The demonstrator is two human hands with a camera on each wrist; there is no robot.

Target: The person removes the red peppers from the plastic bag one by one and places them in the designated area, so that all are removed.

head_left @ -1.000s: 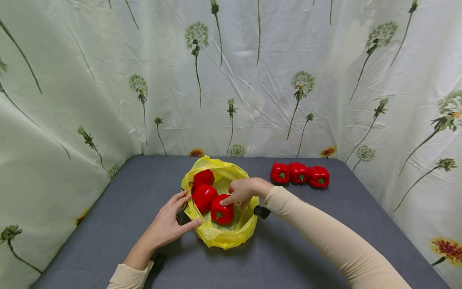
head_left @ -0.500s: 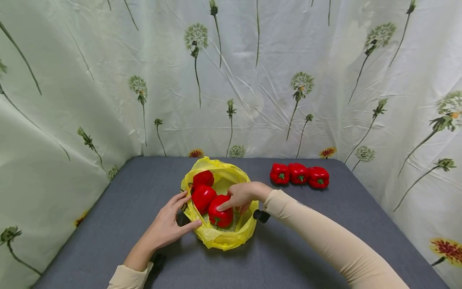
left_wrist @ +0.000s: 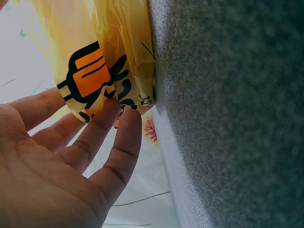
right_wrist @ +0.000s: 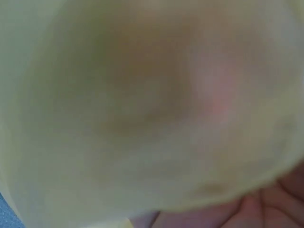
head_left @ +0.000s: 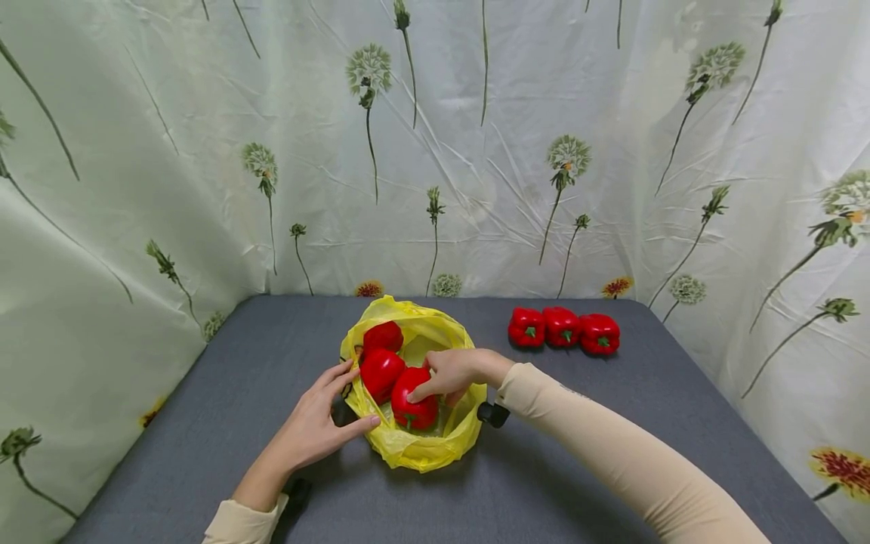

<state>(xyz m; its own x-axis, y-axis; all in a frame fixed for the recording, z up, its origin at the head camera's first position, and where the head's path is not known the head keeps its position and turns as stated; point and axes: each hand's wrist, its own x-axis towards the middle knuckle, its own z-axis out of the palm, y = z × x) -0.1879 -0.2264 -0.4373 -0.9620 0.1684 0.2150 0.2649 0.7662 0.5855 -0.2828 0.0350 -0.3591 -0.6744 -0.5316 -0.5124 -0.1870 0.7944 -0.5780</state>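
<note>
Glossy bagged pepper [head_left: 416, 412] shifted slightly left.

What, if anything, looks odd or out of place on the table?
Nothing stands out. The yellow bag stands open with three red peppers inside, three more peppers sit in a row nearby, and no spill or damage shows.

Bag [head_left: 421, 458], thin crinkled plastic; peppers [head_left: 382, 372], smooth and glossy; tabletop [head_left: 544, 483], matt and cloth-like; curtain [head_left: 469, 162], creased with slight sheen; your sleeves [head_left: 612, 440], smooth matt cloth.
</note>
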